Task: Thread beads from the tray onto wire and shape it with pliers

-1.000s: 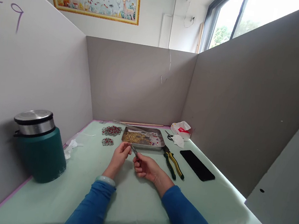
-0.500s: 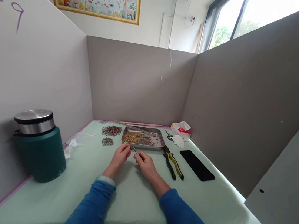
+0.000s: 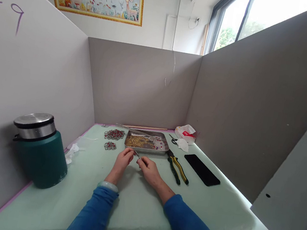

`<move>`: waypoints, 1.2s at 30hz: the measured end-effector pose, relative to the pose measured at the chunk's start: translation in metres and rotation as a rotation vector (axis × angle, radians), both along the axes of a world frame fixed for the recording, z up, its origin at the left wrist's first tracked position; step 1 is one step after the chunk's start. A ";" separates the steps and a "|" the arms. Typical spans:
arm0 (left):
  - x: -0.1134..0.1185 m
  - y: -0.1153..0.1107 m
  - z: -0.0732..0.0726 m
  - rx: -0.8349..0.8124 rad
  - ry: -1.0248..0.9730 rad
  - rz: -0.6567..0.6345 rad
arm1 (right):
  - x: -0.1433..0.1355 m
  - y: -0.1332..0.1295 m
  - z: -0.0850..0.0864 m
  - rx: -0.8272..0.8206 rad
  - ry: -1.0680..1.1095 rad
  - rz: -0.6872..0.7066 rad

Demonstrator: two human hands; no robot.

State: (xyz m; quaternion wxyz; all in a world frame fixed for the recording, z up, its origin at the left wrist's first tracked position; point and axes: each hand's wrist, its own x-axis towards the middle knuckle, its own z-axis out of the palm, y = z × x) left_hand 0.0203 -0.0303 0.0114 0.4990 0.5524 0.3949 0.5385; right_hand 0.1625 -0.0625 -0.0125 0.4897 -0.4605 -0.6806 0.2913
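Note:
In front of the metal tray (image 3: 146, 150), my left hand (image 3: 119, 165) is closed in a pinch, and what it grips is too small to make out. My right hand (image 3: 150, 172) is shut on a thin, dark metal tool (image 3: 137, 155) whose tip points at the left fingertips. Small gold pieces (image 3: 138, 141) fill the tray's left side; red and clear bits (image 3: 159, 144) lie at its right. Two piles of red-and-silver pieces sit left of the tray, a larger pile (image 3: 114, 134) behind a smaller pile (image 3: 110, 146).
Yellow-and-green pliers (image 3: 178, 168) and a black phone-like slab (image 3: 202, 170) lie to the right. Behind them are scissors (image 3: 174, 140), a crumpled tissue (image 3: 183, 145) and a tissue pack (image 3: 185, 133). A green flask (image 3: 41, 156) stands at left. Grey partitions (image 3: 140, 86) enclose the table.

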 end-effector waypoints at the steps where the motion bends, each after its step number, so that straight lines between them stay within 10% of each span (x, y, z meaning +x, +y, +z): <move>1: 0.000 -0.001 0.001 -0.002 0.003 0.002 | 0.000 0.000 0.000 0.004 -0.003 -0.001; 20: -0.006 -0.001 0.001 0.023 -0.009 -0.084 | 0.005 -0.007 0.010 -0.438 0.401 0.388; 36: -0.004 0.006 -0.008 0.121 0.096 0.003 | 0.001 0.005 0.000 -0.208 0.204 0.123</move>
